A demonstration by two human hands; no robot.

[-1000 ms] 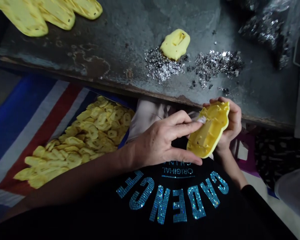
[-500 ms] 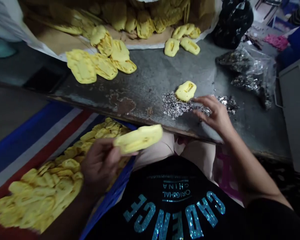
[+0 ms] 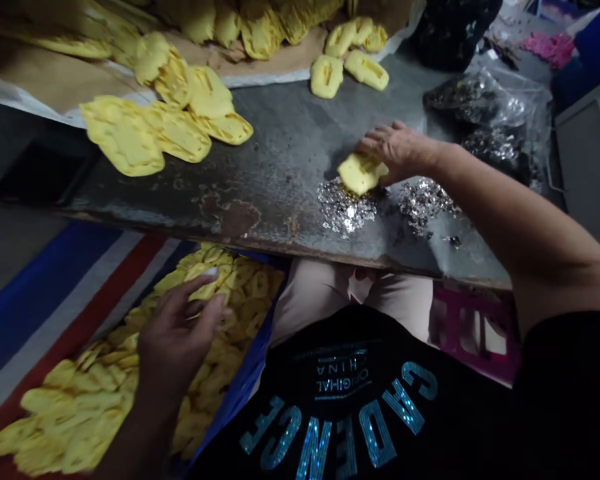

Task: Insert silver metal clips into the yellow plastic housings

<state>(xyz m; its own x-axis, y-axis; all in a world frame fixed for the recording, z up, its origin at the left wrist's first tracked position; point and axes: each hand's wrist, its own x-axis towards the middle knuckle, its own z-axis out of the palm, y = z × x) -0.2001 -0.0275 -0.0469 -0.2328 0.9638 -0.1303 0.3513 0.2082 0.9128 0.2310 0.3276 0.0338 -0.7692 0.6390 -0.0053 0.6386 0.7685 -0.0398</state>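
Observation:
My right hand [image 3: 397, 152] reaches across the grey bench and closes its fingers on a yellow plastic piece [image 3: 360, 175] that lies at the edge of a pile of small shiny metal bits [image 3: 344, 208]. My left hand [image 3: 177, 333] hangs low on the left over a heap of yellow pieces [image 3: 105, 393] lying on striped cloth. Its fingers are spread and loose, and a yellow piece [image 3: 207, 288] sits at its fingertips, touching them or just released; I cannot tell which.
More yellow pieces [image 3: 165, 127] lie at the bench's far left and back [image 3: 347, 70]. A second pile of metal bits [image 3: 425, 200] sits right of the first. Clear bags of metal parts [image 3: 485, 113] stand at the far right. The worn bench edge [image 3: 260, 237] runs above my lap.
My left hand carried the finished yellow piece down to the heap on the left and opened. My right hand left that piece, crossed the metal bits and took hold of the yellow piece on the bench.

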